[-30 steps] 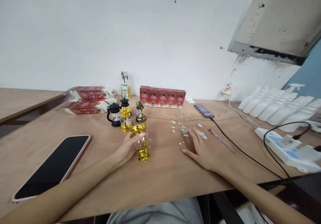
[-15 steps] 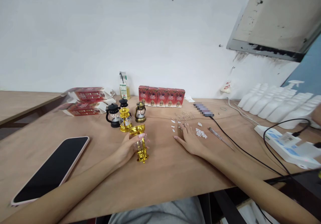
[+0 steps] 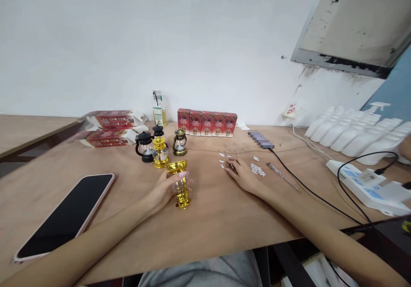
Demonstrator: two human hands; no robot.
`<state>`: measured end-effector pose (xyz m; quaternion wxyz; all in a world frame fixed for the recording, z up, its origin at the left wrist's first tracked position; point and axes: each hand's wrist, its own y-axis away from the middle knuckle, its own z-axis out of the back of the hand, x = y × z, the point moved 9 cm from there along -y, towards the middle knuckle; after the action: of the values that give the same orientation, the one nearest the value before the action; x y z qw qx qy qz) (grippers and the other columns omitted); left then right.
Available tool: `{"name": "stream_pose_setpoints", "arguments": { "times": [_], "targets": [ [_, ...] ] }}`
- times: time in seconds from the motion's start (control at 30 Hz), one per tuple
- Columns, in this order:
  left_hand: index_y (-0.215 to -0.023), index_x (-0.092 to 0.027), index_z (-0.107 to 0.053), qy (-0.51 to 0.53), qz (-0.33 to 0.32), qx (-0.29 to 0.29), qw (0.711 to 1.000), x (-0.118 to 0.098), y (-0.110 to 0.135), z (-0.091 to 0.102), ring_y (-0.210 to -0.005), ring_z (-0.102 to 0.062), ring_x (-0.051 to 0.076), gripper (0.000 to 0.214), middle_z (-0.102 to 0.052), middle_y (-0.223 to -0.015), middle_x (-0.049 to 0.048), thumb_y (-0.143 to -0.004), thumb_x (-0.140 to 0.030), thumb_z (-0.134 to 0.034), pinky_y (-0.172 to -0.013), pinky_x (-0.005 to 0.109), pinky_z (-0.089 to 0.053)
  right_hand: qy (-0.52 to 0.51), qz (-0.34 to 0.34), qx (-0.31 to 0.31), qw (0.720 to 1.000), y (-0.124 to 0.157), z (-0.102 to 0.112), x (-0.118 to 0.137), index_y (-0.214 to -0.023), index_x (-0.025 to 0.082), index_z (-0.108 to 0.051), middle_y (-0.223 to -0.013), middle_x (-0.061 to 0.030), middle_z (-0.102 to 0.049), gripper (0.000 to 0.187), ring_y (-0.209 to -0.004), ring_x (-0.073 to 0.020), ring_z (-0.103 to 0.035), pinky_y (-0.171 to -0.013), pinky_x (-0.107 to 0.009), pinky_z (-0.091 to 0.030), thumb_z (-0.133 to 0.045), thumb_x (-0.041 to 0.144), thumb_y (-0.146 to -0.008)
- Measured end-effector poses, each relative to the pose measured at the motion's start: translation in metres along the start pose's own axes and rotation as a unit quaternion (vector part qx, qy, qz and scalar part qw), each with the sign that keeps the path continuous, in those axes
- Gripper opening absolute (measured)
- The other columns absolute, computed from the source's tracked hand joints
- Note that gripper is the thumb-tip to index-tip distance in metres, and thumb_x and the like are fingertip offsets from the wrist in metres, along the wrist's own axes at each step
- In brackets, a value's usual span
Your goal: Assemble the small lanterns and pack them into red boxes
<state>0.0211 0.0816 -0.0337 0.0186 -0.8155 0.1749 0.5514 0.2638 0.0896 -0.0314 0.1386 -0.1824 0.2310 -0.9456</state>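
Note:
My left hand (image 3: 163, 191) is closed round a small gold lantern (image 3: 180, 185), which lies tilted with its base toward me, just above the wooden table (image 3: 208, 225). My right hand (image 3: 245, 177) rests palm down to its right. Its fingertips are drawn together over a scatter of small white bits and round discs (image 3: 257, 171); what they pinch, if anything, is hidden. A thin screwdriver (image 3: 282, 177) lies just right of that hand.
Three more lanterns stand behind: black (image 3: 145, 147), gold (image 3: 160, 153), bronze (image 3: 180, 144). Red boxes (image 3: 207, 124) line the wall, flat cartons (image 3: 109, 129) lie to the left. A phone (image 3: 67, 214) is near left. A power strip (image 3: 366, 186), a black cable (image 3: 308, 191) and white bottles (image 3: 353, 135) are right.
My right hand slid away from me and leftward onto the scattered small pieces, and its fingers went from spread flat to drawn together. The left hand and lantern stayed nearly still.

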Motion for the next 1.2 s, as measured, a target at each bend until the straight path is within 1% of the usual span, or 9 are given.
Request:
{"name": "stream_pose_setpoints", "arguments": {
  "times": [0.2, 0.37, 0.47, 0.6, 0.8, 1.0, 1.1, 1.2],
  "targets": [
    [-0.084, -0.016, -0.058, 0.006, 0.003, 0.006, 1.000, 0.001, 0.000, -0.001, -0.074, -0.065, 0.021, 0.041, -0.062, -0.081, 0.0010, -0.053, -0.028, -0.083, -0.060, 0.033, -0.056, 0.005, 0.017, -0.008, 1.000, 0.003, 0.002, 0.001, -0.104, 0.018, -0.060, -0.101, -0.0107, -0.060, 0.023, -0.099, -0.0247, -0.057, -0.085, -0.043, -0.048, -0.045, 0.032, -0.092],
    [-0.086, -0.016, -0.058, 0.002, 0.002, 0.008, 1.000, 0.003, -0.001, 0.001, -0.075, -0.065, 0.021, 0.041, -0.062, -0.082, 0.0012, -0.054, -0.029, -0.082, -0.061, 0.033, -0.056, 0.001, 0.032, -0.015, 0.999, 0.005, 0.006, 0.003, -0.101, 0.020, -0.059, -0.097, -0.0088, -0.059, 0.018, -0.094, -0.0237, -0.057, -0.083, -0.042, -0.048, -0.046, 0.027, -0.091],
    [-0.087, -0.016, -0.059, -0.001, 0.002, 0.008, 1.000, 0.004, -0.001, 0.001, -0.075, -0.065, 0.020, 0.044, -0.062, -0.083, 0.0010, -0.053, -0.031, -0.083, -0.060, 0.033, -0.056, -0.005, 0.015, -0.019, 1.000, 0.005, 0.009, 0.000, -0.102, 0.018, -0.056, -0.096, -0.0091, -0.057, 0.018, -0.092, -0.0240, -0.056, -0.082, -0.041, -0.048, -0.048, 0.028, -0.090],
    [-0.086, -0.016, -0.059, -0.002, 0.001, 0.013, 1.000, 0.003, 0.000, -0.002, -0.075, -0.065, 0.020, 0.046, -0.061, -0.082, 0.0005, -0.051, -0.032, -0.084, -0.060, 0.033, -0.057, -0.013, -0.020, -0.013, 1.000, 0.004, 0.011, -0.004, -0.103, 0.017, -0.053, -0.099, -0.0105, -0.056, 0.021, -0.095, -0.0253, -0.054, -0.083, -0.041, -0.047, -0.050, 0.032, -0.088],
    [-0.083, -0.016, -0.059, -0.004, 0.002, 0.021, 1.000, 0.002, 0.001, -0.004, -0.073, -0.064, 0.020, 0.040, -0.062, -0.081, 0.0009, -0.054, -0.030, -0.082, -0.060, 0.033, -0.055, -0.010, -0.027, -0.002, 1.000, 0.002, 0.009, -0.002, -0.101, 0.018, -0.053, -0.097, -0.0094, -0.058, 0.023, -0.093, -0.0244, -0.055, -0.082, -0.040, -0.046, -0.050, 0.036, -0.088],
    [-0.084, -0.017, -0.058, -0.005, 0.007, 0.014, 1.000, 0.003, 0.000, -0.003, -0.076, -0.065, 0.022, 0.042, -0.062, -0.081, 0.0012, -0.053, -0.029, -0.082, -0.060, 0.033, -0.055, -0.047, -0.015, 0.028, 0.998, -0.002, 0.005, -0.004, -0.107, 0.019, -0.056, -0.102, -0.0088, -0.060, 0.027, -0.098, -0.0226, -0.058, -0.087, -0.040, -0.046, -0.049, 0.037, -0.089],
    [-0.085, -0.017, -0.059, -0.006, 0.009, 0.009, 1.000, 0.003, 0.001, -0.002, -0.076, -0.065, 0.022, 0.043, -0.062, -0.082, 0.0014, -0.052, -0.029, -0.083, -0.060, 0.032, -0.056, -0.069, -0.004, 0.029, 0.997, -0.003, 0.004, -0.004, -0.110, 0.019, -0.059, -0.112, -0.0104, -0.061, 0.030, -0.106, -0.0230, -0.058, -0.093, -0.042, -0.045, -0.049, 0.039, -0.090],
    [-0.085, -0.017, -0.060, -0.005, 0.012, 0.010, 1.000, 0.004, 0.001, -0.003, -0.076, -0.064, 0.021, 0.045, -0.061, -0.083, 0.0015, -0.050, -0.031, -0.085, -0.059, 0.031, -0.056, -0.077, -0.003, 0.026, 0.997, -0.003, 0.004, -0.004, -0.120, 0.019, -0.058, -0.126, -0.0128, -0.057, 0.038, -0.117, -0.0248, -0.054, -0.100, -0.046, -0.042, -0.048, 0.041, -0.090]
  ]
}}
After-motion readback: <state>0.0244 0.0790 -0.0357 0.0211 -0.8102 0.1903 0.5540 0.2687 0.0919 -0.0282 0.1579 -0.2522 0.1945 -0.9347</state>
